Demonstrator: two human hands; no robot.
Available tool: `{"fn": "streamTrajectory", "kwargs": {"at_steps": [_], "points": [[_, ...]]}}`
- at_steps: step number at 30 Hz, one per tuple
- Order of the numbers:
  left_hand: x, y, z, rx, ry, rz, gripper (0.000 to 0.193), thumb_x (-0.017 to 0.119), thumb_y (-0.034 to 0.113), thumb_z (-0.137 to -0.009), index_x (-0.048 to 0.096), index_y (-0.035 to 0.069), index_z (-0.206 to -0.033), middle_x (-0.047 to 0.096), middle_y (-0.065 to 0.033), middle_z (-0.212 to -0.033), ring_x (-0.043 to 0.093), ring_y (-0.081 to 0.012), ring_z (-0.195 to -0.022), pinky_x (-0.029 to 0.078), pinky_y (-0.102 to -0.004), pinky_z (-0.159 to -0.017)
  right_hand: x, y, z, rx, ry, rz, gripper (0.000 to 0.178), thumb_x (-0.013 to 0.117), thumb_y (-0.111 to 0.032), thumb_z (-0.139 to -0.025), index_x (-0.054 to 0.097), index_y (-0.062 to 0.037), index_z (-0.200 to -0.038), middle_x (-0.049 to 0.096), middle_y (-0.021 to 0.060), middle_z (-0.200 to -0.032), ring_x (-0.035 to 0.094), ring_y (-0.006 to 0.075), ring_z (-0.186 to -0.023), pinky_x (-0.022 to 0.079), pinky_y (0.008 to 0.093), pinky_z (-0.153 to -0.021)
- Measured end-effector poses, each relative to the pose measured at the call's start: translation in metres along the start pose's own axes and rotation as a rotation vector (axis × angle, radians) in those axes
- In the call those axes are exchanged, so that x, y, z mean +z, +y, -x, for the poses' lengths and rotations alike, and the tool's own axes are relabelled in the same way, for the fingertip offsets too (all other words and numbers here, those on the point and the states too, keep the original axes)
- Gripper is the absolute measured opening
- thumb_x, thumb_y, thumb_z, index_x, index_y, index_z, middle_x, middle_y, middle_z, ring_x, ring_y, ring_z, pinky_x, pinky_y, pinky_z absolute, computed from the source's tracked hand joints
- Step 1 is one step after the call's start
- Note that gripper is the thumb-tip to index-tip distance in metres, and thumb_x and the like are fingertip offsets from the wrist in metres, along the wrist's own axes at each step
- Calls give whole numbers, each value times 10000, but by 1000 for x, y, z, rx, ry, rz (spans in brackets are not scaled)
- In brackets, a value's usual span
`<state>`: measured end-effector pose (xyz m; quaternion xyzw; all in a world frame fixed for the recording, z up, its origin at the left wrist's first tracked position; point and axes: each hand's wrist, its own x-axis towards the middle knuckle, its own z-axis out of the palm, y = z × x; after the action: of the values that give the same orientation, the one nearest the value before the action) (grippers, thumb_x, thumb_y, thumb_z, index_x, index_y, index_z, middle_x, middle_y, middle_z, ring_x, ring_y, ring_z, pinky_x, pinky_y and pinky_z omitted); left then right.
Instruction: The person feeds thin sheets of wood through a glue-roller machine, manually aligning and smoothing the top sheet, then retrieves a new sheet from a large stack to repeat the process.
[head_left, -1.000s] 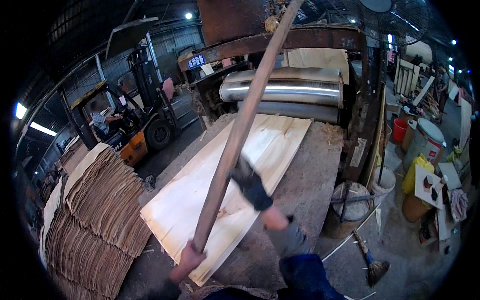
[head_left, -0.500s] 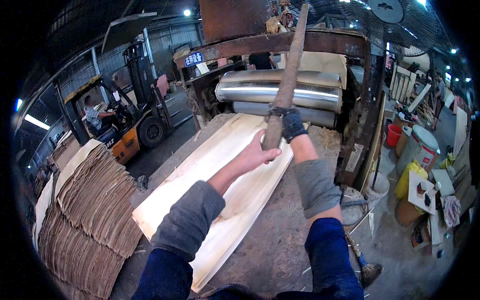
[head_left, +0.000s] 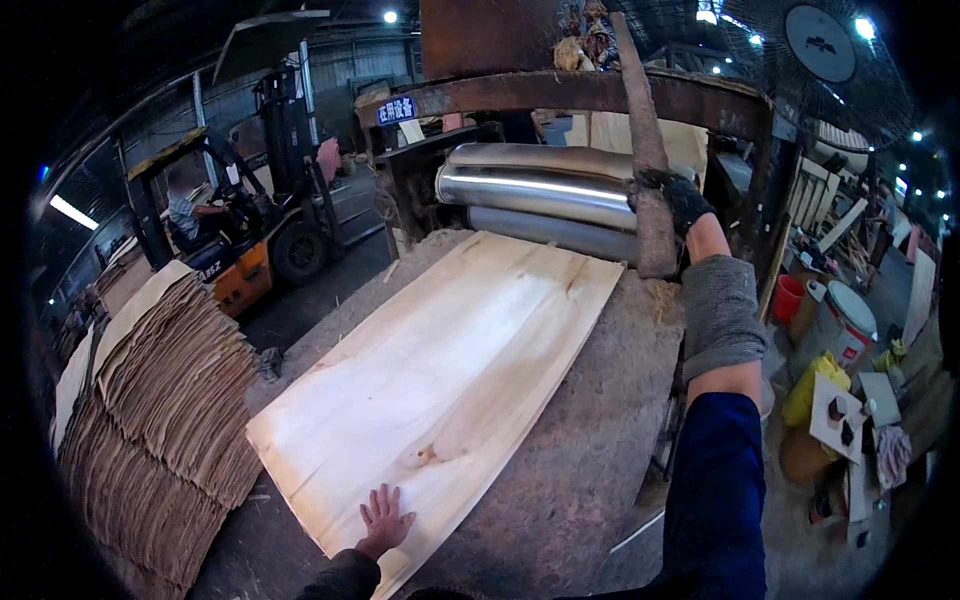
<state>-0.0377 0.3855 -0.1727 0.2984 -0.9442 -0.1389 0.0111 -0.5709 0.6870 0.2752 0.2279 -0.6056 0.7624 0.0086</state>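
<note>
A pale wood veneer sheet [head_left: 400, 360] lies slantwise on the machine's table, its far end near the metal rollers [head_left: 540, 190]. My left hand [head_left: 385, 520], bare, rests flat on the sheet's near end with the fingers spread. Off to the right, my right hand [head_left: 680, 205] in a black glove is closed round a long, rough brown pole [head_left: 648, 110]. The pole stands steeply in front of the rollers' right end, its lower end just beyond the sheet's far right corner.
A tall stack of veneer sheets [head_left: 170, 400] leans at left. Behind it a person sits in an orange forklift [head_left: 240, 270]. A rusty frame [head_left: 560, 90] spans the rollers. To the right are a fan [head_left: 820, 45], a red bucket [head_left: 787, 298] and a drum [head_left: 838, 325].
My left hand has let go of the pole and come back to the sheet's near end. My right hand has carried the pole to the right, off the sheet.
</note>
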Motion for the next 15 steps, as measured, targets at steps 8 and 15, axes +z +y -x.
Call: {"fn": "streamTrajectory", "kwargs": {"at_steps": [8,15], "points": [[9,-1,-5,-35,-45,4,772,481,481,-824,148,108,-1412,42,-193,-1467,13,-431,-1336,43,-670,-982,-43,-6,51,65,-18,247,256,662,-137,-757,571,-15,-963,603,96,-805,595,219,-674,500,295,-607],[1,3,-5,-23,-67,49,750,460,475,-839,133,125,-1415,27,-185,-1470,-23,-426,-1339,6,-658,-990,-44,-2,91,29,-260,-132,267,626,-135,-771,575,18,-984,616,94,-829,593,164,-678,494,281,-614]]}}
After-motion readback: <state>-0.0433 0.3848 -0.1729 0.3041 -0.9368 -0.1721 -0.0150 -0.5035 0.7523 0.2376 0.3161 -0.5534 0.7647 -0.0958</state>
